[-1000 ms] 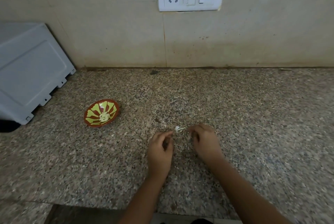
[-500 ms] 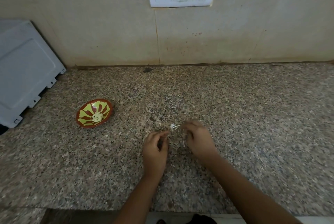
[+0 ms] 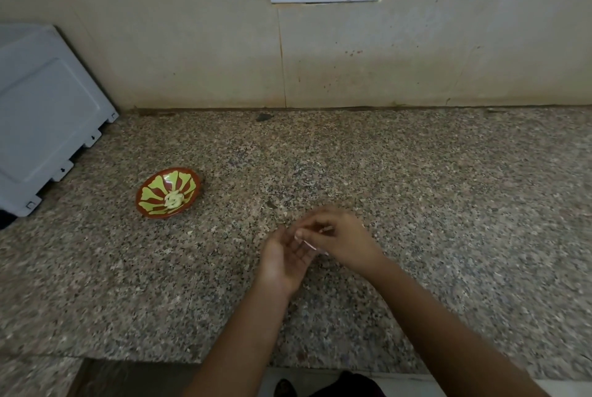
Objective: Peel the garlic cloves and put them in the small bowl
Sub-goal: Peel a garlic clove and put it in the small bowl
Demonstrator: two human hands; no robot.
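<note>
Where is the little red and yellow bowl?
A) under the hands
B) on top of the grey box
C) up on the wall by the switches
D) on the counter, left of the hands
D: the small bowl sits on the counter, off to the left of the left hand and the right hand, touching neither, with pale cloves inside it.

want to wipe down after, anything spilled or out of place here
Nothing spilled or tipped: the small bowl sits upright with peeled cloves inside. Pale skin flakes lie on the counter by the left hand, a dark smear sits where counter meets wall, and brown spots mark that wall. The right hand pinches a white garlic piece.
</note>
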